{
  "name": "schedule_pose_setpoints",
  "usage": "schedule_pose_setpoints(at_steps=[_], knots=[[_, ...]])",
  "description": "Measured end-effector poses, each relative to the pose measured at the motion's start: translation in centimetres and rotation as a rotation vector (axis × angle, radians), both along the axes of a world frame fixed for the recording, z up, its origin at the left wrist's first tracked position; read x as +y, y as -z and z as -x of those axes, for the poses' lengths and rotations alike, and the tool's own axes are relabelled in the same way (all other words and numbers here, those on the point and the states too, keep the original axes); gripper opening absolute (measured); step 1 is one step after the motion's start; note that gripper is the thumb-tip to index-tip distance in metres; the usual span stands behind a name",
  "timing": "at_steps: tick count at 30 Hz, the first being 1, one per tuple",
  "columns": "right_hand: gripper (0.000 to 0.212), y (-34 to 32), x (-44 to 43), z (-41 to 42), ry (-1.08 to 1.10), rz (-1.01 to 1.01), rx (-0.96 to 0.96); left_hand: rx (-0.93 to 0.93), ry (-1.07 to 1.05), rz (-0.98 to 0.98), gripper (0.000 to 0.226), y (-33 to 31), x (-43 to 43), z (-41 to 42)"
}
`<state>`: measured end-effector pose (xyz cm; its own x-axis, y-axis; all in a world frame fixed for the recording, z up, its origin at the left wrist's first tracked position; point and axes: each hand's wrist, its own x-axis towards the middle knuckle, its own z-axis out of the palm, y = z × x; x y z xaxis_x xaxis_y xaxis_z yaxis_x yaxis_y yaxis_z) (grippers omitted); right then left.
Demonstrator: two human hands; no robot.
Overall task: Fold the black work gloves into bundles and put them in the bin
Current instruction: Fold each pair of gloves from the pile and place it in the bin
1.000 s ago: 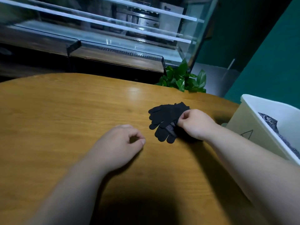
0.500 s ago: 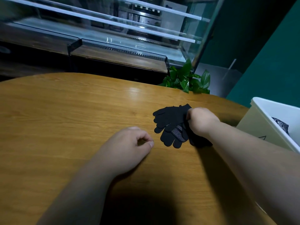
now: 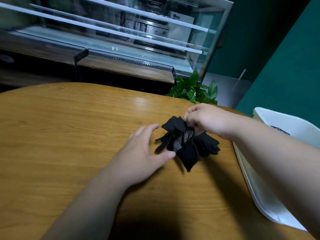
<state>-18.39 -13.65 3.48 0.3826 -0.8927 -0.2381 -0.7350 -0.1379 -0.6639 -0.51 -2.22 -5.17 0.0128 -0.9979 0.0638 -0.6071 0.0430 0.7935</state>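
Reaching from six o'clock, the left hand (image 3: pixel 145 153) lies spread and empty, thumb just beside the black dotted-palm work gloves (image 3: pixel 186 148) mid oval wooden surface (image 3: pixel 69 127), probably to steady them. At their one o'clock the right hand (image 3: pixel 206 120) pinches a cuff, likely to fold. The white plastic bin (image 3: pixel 294 121) stands at three o'clock.

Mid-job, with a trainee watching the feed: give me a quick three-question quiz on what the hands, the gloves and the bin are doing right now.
1. True or false: the left hand grips the white plastic bin.
2. Which hand pinches the black knit work gloves? A) left hand B) right hand C) neither
3. Fill in: the bin stands on the person's ____ side.

Key: 1 false, it is open beside the gloves; 2 B; 3 right.
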Motion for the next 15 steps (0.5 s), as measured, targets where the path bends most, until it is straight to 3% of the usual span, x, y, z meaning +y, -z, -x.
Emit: schedule_pose_setpoints(at_steps=[2, 5, 7, 9, 12, 13, 15], knots=[[0.010, -0.7, 1.3, -0.7, -0.060, -0.127, -0.046, 0.076, -0.007, 0.004, 0.076, 0.2, 0.0, 0.4], [0.012, -1.3, 3.0, -1.0, -0.117, -0.232, -0.112, 0.115, -0.064, 0.050, 0.014, 0.2, 0.1, 0.8], [0.010, -1.4, 3.9, -1.0, -0.090, -0.274, -0.231, 0.159, -0.139, 0.067, 0.017, 0.1, 0.2, 0.7], [0.012, -0.9, 5.0, -1.0, 0.004, -0.359, -0.404, 0.328, -0.198, 0.035, 0.022, -0.1, 0.3, 0.5], [0.054, 0.6, 6.5, -0.3, 0.017, -0.476, -0.480, 0.634, -0.249, -0.046, 0.021, -0.3, 0.2, 0.0], [0.059, 1.5, 6.9, -0.1, -0.002, -0.473, -0.470, 0.686, -0.257, -0.070, 0.019, -0.3, 0.1, -0.1], [0.045, 2.9, 7.5, 0.2, -0.022, -0.443, -0.487, 0.718, -0.253, -0.101, 0.019, -0.2, 0.1, -0.4]])
